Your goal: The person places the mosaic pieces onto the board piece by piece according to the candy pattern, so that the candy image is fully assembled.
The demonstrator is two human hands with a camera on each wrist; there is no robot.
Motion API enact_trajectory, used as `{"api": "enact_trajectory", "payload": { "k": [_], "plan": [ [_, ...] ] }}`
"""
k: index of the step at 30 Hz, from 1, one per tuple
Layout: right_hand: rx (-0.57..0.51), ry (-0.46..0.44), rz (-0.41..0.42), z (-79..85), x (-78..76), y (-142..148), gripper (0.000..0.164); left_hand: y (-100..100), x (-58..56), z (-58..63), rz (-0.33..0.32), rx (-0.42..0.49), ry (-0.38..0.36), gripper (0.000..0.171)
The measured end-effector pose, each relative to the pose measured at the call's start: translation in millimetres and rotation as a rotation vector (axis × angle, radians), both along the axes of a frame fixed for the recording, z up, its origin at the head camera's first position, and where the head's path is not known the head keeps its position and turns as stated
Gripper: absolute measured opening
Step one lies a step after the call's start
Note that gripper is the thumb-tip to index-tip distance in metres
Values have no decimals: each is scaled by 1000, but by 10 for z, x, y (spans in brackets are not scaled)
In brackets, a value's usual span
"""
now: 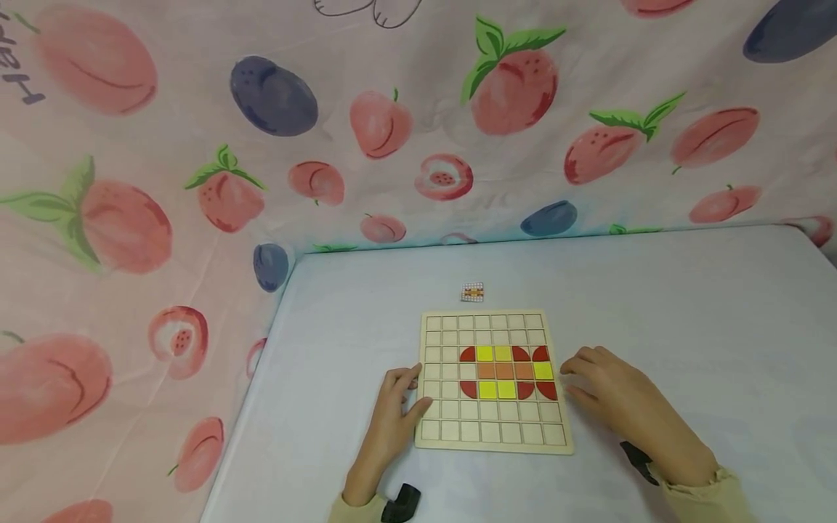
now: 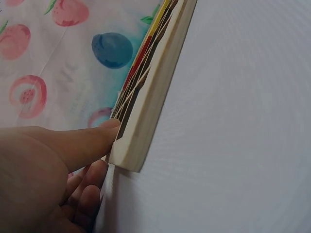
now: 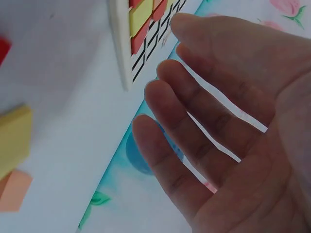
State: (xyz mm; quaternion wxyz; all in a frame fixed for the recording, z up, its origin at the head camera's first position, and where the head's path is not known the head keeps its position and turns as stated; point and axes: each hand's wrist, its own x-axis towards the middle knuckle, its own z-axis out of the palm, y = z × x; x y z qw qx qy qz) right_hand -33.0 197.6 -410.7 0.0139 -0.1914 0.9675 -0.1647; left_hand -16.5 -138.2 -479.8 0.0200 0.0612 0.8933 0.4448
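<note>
A square wooden grid board [image 1: 451, 411] lies flat on the table. Set in its cells are yellow squares [image 1: 493, 353], a row of orange squares [image 1: 504, 371] and red quarter-round tiles [image 1: 467, 390]. My left hand [image 1: 390, 418] holds the board's left edge, its thumb [image 2: 92, 143] lying over the rim and the other fingers bent beside it. Just off the board's right edge is my right hand [image 1: 608, 385], palm down. Between its loosely bent, spread fingers [image 3: 167, 160] nothing shows in the right wrist view.
A small printed card [image 1: 472, 292] with a coloured grid picture lies behind the board. In the right wrist view, a loose yellow piece [image 3: 14, 138], an orange one [image 3: 16, 191] and a red one [image 3: 3, 48] appear at left. Fruit-patterned cloth [image 1: 386, 196] borders the white table.
</note>
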Motion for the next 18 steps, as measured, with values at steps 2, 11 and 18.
{"api": "enact_trajectory", "payload": {
  "k": [2, 11, 18],
  "plan": [
    [7, -19, -12, 1, 7, 39, 26, 1, -2, 1, -1, 1, -4, 56],
    [51, -48, -17, -83, 37, 230, 28, 5, -5, -3, 5, -6, -14, 57],
    [71, -93, -30, -122, 39, 343, 29, 3, -4, -8, 10, -11, -13, 57]
  ]
}}
